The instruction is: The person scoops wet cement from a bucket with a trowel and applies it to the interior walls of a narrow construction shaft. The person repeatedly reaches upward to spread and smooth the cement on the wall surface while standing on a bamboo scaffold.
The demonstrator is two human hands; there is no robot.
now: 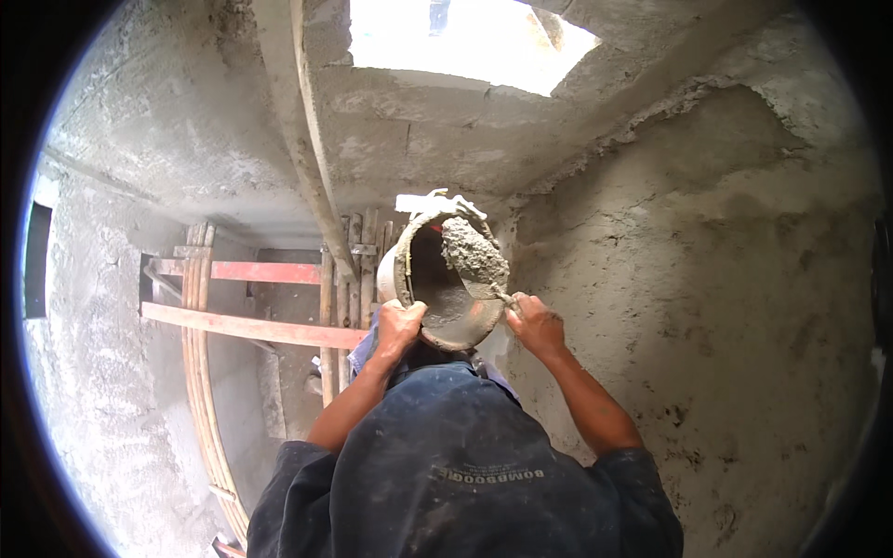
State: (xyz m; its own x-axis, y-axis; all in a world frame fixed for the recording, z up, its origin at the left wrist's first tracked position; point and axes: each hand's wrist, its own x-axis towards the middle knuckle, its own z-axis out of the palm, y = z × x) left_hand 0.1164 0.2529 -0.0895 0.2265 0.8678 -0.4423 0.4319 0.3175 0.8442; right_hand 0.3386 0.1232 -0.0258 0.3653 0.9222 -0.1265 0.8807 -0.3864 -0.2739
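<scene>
In front of my chest is a round bucket [389, 276], tilted so its mouth faces me, with a mortar-crusted rim. My left hand [400, 327] is closed on the near left part of that rim. My right hand [537, 325] grips the handle of a trowel [503, 298] at the bucket's right side. Wet grey mortar [473, 253] is heaped on the trowel, hiding most of its blade. The bucket's inner wall is smeared with mortar, and its depth is dark.
A rough plastered wall [688, 344] rises close on my right. To the left stand bamboo poles [198, 316] and reddish planks [251, 325] of a scaffold. A long slanting pole [302, 149] comes down near the bucket. Bright light enters through an opening [465, 42] ahead.
</scene>
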